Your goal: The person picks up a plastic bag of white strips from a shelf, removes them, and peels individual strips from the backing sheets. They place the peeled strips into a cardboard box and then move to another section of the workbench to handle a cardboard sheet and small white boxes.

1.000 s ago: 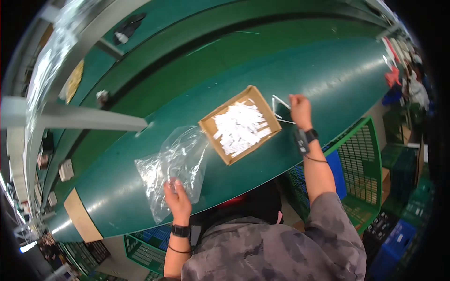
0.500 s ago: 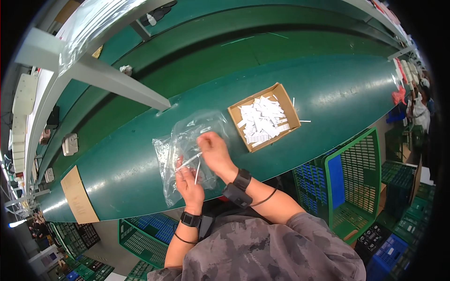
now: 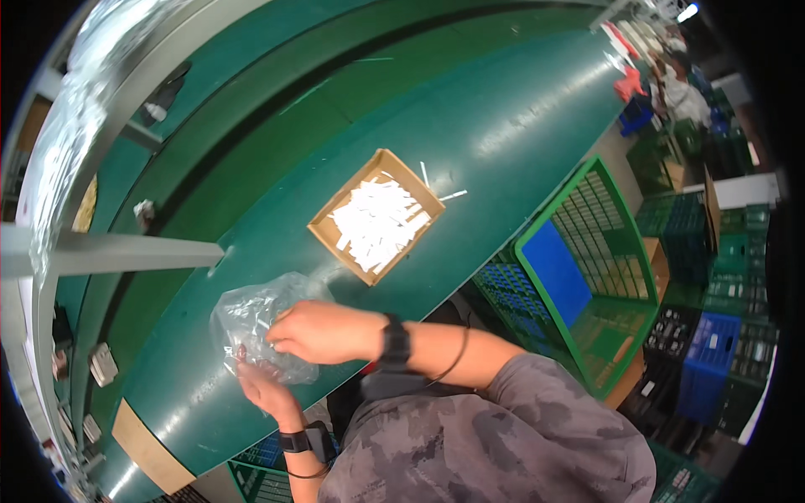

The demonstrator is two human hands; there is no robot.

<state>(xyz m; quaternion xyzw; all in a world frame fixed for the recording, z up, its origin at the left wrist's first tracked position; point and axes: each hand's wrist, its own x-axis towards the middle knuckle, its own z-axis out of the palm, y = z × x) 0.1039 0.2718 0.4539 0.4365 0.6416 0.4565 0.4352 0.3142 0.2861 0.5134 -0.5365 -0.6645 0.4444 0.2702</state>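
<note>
A clear plastic bag (image 3: 243, 306) lies crumpled on the green work surface. My left hand (image 3: 267, 392) is at its near side, fingers curled on the film and partly blurred. Over the bag, my right hand (image 3: 323, 331) has its fingers pinched together, with a small white strip (image 3: 263, 323) showing at the fingertips. Beyond the bag stands an open cardboard box (image 3: 411, 180) heaped with small white strips (image 3: 377, 222). Two loose strips rest on the surface beside the box.
A grey metal post (image 3: 151, 254) rises left of the bag. A flat piece of cardboard (image 3: 151, 448) lies at the near left edge. Below the surface on the right stands a large green crate (image 3: 587, 369) with a blue panel, and several stacked crates (image 3: 713, 352) lie past it.
The view has turned, shifting the box and bag leftward in the picture. My right hand has come down over the bag, closer to my left. The strips seen by my left fingers are less visible.
</note>
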